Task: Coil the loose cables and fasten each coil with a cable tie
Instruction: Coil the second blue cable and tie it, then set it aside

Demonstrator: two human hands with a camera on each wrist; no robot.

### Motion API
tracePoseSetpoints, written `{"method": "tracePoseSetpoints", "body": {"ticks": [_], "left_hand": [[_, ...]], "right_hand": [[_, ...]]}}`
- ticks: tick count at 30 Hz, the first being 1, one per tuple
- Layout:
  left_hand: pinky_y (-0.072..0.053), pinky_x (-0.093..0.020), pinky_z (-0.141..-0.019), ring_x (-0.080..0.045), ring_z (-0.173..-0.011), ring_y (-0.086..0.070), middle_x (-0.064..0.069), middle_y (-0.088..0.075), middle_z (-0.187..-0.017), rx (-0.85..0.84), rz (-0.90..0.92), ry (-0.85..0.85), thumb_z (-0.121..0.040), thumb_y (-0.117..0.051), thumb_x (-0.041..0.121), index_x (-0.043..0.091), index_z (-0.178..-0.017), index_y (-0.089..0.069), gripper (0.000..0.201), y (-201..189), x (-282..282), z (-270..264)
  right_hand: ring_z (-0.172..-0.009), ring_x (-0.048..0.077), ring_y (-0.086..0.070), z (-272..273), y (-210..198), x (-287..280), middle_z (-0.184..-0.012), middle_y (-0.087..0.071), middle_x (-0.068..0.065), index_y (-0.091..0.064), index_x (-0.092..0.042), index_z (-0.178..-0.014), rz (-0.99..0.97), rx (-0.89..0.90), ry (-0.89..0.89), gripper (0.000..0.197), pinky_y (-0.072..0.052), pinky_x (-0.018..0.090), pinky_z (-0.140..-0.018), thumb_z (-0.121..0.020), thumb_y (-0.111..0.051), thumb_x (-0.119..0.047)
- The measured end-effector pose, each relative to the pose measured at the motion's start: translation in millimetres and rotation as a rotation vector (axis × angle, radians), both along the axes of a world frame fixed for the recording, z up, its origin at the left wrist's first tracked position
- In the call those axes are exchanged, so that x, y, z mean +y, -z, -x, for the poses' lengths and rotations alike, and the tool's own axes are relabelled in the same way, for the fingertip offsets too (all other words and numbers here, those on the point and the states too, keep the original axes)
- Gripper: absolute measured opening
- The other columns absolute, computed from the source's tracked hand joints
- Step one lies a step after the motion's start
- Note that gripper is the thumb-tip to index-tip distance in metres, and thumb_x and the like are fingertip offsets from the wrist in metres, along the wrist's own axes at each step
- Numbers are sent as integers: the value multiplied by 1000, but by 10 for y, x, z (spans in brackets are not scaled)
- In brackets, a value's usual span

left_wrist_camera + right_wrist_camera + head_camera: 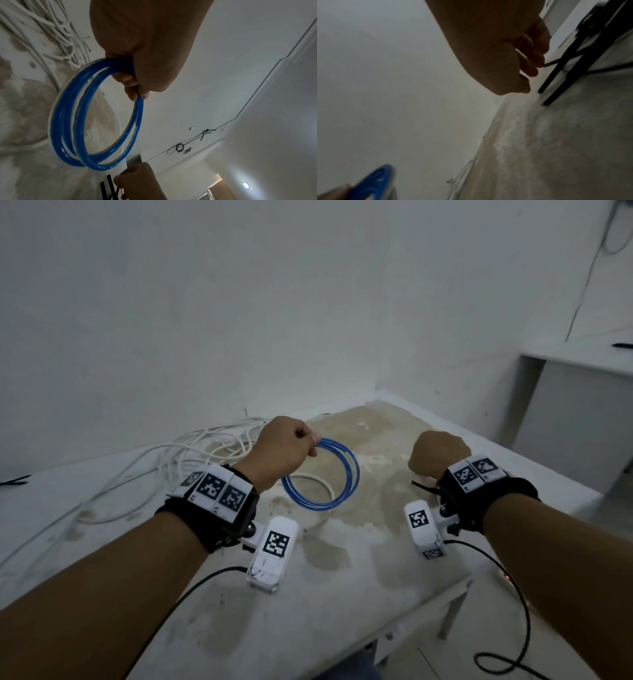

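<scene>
A blue cable coil of several turns hangs upright above the table. My left hand grips its top, with fingers and thumb curled round the strands. To the right, my right hand is curled low over the table. Black cable ties lie just under its wrist. In the blurred right wrist view, one thin tie tail runs into the curled fingertips.
A tangle of loose white cables lies at the table's back left, and one white loop sits under the blue coil. The stained white table ends at the front right. A white desk stands further right.
</scene>
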State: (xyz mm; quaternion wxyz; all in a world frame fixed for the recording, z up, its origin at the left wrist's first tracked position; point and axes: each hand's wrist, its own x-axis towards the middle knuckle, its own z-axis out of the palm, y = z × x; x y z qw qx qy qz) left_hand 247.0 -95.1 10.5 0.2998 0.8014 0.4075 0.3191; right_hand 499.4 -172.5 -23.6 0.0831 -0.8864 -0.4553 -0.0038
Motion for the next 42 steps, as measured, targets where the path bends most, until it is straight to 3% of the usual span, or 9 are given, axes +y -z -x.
{"method": "tracePoseSetpoints", "body": {"ticks": [10, 13, 18, 24, 28, 32, 36, 38, 42], "left_hand": [[-41, -23, -59, -3, -58, -54, 5, -71, -72, -5, 48, 6, -96, -62, 25, 13, -79, -70, 22, 42, -97, -60], [-41, -24, -60, -5, -60, -55, 4, -71, -73, 4, 39, -6, -96, -62, 26, 13, -79, -70, 23, 36, -74, -11], [-39, -24, -57, -7, -56, -51, -1, -71, -73, -3, 49, -18, -96, -62, 24, 5, -78, -69, 27, 39, -41, 78], [-40, -24, -57, -9, -55, -50, -3, -73, -78, 14, 63, -41, -96, -62, 24, 7, -81, -71, 24, 41, -23, 166], [-39, -25, -54, -9, -53, -48, -2, -71, -76, 3, 107, -38, -96, -61, 23, 5, -85, -70, 23, 58, -4, 205], [-38, -20, -52, -4, -50, -48, 3, -70, -73, 14, 88, -45, -97, -60, 24, 4, -88, -70, 25, 85, 8, 226], [-38, -17, -49, 5, -42, -47, 1, -70, -74, 14, 91, -46, -97, -60, 24, 4, -88, -69, 24, 94, 18, 276], [-38, -18, -51, 4, -41, -46, 2, -70, -73, 2, 86, -54, -97, -60, 23, 4, -86, -70, 24, 72, 38, 339], [-38, -21, -51, -1, -46, -46, 1, -70, -72, -71, 127, -12, -97, -60, 21, 8, -86, -70, 20, 24, 107, 552]], "right_hand": [[-90, 28, -66, -37, 201, -85, -97, -69, 10, -51, -12, -68, 109, -179, -80, 24, -53, 32, -76, -92, -52, -12], [-86, 30, -67, 127, 86, 17, -84, -65, 9, -60, -9, -77, 66, -203, -100, 17, -58, 37, -78, -91, -50, -8], [-55, 19, -49, 420, 56, 219, -59, -46, 3, -43, -11, -59, 22, -225, -219, 35, -48, 31, -62, -93, -52, -8], [-62, 21, -53, 416, 331, 383, -60, -48, 3, -46, -10, -60, -26, -69, -256, 39, -43, 29, -59, -93, -62, -22], [-77, 26, -63, 345, 376, 408, -83, -67, 9, -69, -6, -84, -123, -51, -268, 19, -48, 30, -65, -90, -65, -23], [-94, 31, -63, 294, 311, 480, -107, -64, 15, -64, -7, -107, -93, -62, -255, 19, -48, 33, -74, -94, -57, -20], [-57, 16, -45, 383, 348, 563, -66, -47, 4, -45, -10, -64, 26, -68, -239, 31, -43, 31, -65, -94, -53, -11], [-57, 19, -46, 462, 313, 619, -63, -46, 5, -44, -9, -62, -16, -46, -230, 32, -41, 31, -64, -92, -53, -7], [-83, 32, -63, 797, 45, 839, -87, -69, 14, -68, -4, -90, -397, 70, -374, 9, -43, 30, -68, -89, -59, -7]]}}
